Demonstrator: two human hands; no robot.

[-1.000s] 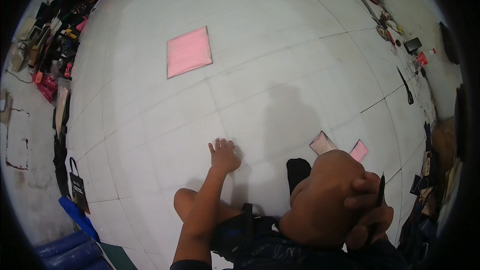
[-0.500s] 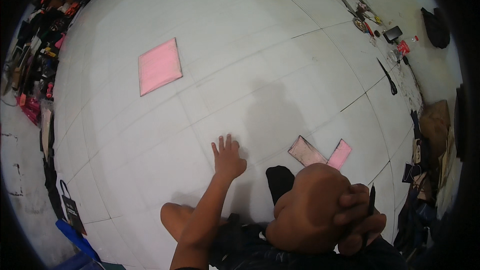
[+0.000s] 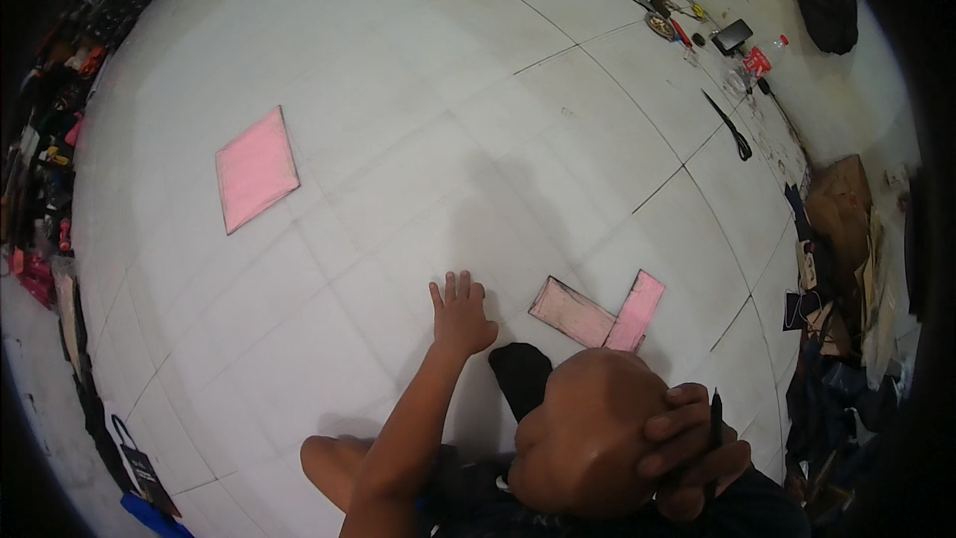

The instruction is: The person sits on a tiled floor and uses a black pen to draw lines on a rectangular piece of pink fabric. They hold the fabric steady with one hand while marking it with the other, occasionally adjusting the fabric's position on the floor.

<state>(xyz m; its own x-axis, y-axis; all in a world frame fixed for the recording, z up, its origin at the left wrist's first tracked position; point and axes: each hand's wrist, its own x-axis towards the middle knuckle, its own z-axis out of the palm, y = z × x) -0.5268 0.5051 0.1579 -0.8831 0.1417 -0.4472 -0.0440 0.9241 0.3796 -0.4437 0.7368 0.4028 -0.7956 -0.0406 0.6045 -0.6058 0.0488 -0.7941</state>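
My left hand (image 3: 464,323) rests on the pale floor with its fingers stretched out, holding nothing. Close by my raised right knee, my right hand (image 3: 695,453) grips a dark pen (image 3: 716,416), its tip pointing up. Two narrow pink pieces lie on the floor just beyond that knee: a smudged, dark-edged strip (image 3: 572,313) and a brighter pink strip (image 3: 635,308), which meet at an angle. The knee stands close to their near ends. Farther off to the left lies a larger four-sided pink sheet (image 3: 258,171) with dark edges.
Scissors (image 3: 729,127) lie on the right of the tiled floor (image 3: 398,209). Beyond them are a black box-like object (image 3: 732,37) and a bottle with a red label (image 3: 759,60). Clutter lines both sides; a black bag (image 3: 146,476) stands at lower left.
The view has turned, so the floor and pink pieces appear farther left. My left hand stays spread on the floor and my right hand keeps the pen.
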